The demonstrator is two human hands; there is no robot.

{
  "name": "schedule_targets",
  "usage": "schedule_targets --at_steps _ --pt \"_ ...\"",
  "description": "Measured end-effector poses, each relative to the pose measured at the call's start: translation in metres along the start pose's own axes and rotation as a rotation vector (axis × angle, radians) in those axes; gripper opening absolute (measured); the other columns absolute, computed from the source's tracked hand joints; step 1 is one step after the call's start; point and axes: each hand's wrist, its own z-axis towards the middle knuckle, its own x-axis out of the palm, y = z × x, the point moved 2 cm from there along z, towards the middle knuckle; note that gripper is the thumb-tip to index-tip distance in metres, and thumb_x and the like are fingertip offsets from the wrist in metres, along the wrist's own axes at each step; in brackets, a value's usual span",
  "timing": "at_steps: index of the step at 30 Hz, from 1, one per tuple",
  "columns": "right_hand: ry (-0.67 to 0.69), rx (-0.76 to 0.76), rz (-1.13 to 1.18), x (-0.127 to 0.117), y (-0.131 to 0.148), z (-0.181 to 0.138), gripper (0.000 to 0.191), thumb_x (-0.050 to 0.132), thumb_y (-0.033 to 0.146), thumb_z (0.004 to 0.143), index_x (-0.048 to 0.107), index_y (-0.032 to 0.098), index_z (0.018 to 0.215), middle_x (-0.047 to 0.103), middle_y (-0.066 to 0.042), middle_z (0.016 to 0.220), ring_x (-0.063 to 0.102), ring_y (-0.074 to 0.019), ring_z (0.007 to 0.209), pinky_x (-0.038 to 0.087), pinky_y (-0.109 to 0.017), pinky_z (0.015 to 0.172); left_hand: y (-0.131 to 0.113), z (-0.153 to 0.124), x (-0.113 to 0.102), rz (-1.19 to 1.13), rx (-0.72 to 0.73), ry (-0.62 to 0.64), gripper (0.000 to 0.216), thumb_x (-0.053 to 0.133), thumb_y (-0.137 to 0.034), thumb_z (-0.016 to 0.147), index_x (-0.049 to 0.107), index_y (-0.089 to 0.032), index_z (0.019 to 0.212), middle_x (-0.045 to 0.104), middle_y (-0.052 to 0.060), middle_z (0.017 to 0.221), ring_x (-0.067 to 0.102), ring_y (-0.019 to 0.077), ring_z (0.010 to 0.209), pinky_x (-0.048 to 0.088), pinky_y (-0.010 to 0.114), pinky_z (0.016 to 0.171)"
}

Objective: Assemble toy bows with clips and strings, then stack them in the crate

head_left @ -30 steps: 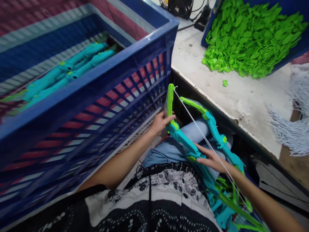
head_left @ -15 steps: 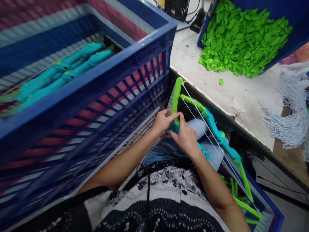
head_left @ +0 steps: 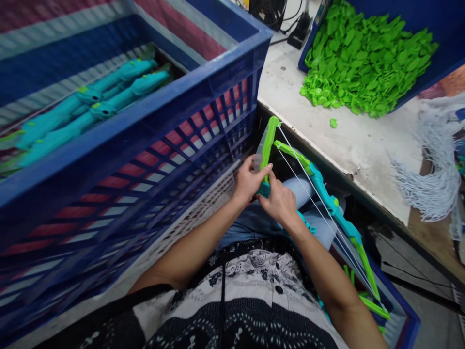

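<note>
Over my lap I hold a teal and green toy bow (head_left: 323, 194) strung with white string. My left hand (head_left: 248, 180) is closed round its upright green limb tip (head_left: 269, 138). Pressed against that hand, my right hand (head_left: 279, 202) grips the teal joint just below the tip. A second bow of the same kind lies beside the first, slanting down to the right towards a low blue bin (head_left: 401, 324) with more green and teal parts in it.
A big blue crate (head_left: 152, 116) at my left holds several finished teal bows (head_left: 87, 109). On the white bench (head_left: 348, 140) lie a heap of green plastic pieces (head_left: 363, 53) in a blue tray and a bundle of white strings (head_left: 432, 179). A fan stands at the back.
A second ago my right hand lay on the bow's middle; it has moved up to meet my left hand at the limb tip. The bow has turned more upright.
</note>
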Motion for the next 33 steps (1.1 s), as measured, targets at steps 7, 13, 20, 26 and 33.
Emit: schedule_targets --at_steps 7,13,20,26,33 --pt "-0.056 0.0 0.096 0.006 -0.005 0.0 0.087 0.051 0.043 0.086 0.005 0.018 0.154 0.053 -0.019 0.137 0.064 -0.0336 0.104 0.051 -0.046 0.085 0.007 -0.003 0.004 -0.038 0.051 -0.052 0.047 0.072 -0.037 0.071 0.06 -0.021 0.114 0.069 0.005 0.107 0.065 0.0205 0.099 0.051 0.029 0.084" --pt "-0.04 -0.021 0.129 0.008 -0.012 0.002 0.086 0.052 0.046 0.085 0.009 0.017 0.154 0.055 -0.018 0.135 0.062 -0.0338 0.111 0.051 -0.045 0.085 0.005 -0.001 0.001 0.006 0.013 0.085 0.047 0.074 -0.04 0.068 0.059 -0.019 0.107 0.069 0.004 0.095 0.066 0.0182 0.086 0.051 0.027 0.076" --pt "0.013 -0.061 0.211 0.007 -0.015 0.002 0.087 0.06 0.043 0.084 0.014 0.016 0.153 0.056 -0.017 0.134 0.059 -0.0321 0.116 0.049 -0.044 0.091 0.007 0.004 -0.009 0.053 -0.122 0.162 0.048 0.078 -0.051 0.057 0.062 -0.015 0.085 0.067 0.001 0.076 0.061 0.0156 0.07 0.049 0.025 0.064" --pt "0.035 -0.181 0.239 0.025 -0.023 -0.016 0.062 0.057 0.039 0.09 0.038 0.014 0.143 0.06 -0.016 0.125 0.06 -0.0277 0.113 0.05 -0.041 0.093 0.02 -0.002 -0.035 0.188 -0.231 0.084 0.055 0.079 -0.061 0.051 0.064 -0.014 0.076 0.065 0.001 0.068 0.057 0.0148 0.062 0.046 0.025 0.058" --pt "-0.497 -0.284 0.34 -0.003 -0.084 -0.084 0.026 0.047 0.029 0.094 0.068 0.02 0.106 0.071 -0.009 0.098 0.065 -0.0201 0.094 0.052 -0.038 0.088 0.039 -0.006 -0.053 0.315 -0.283 0.06 0.06 0.074 -0.07 0.05 0.062 -0.017 0.074 0.061 0.0 0.068 0.053 0.0153 0.063 0.04 0.025 0.057"
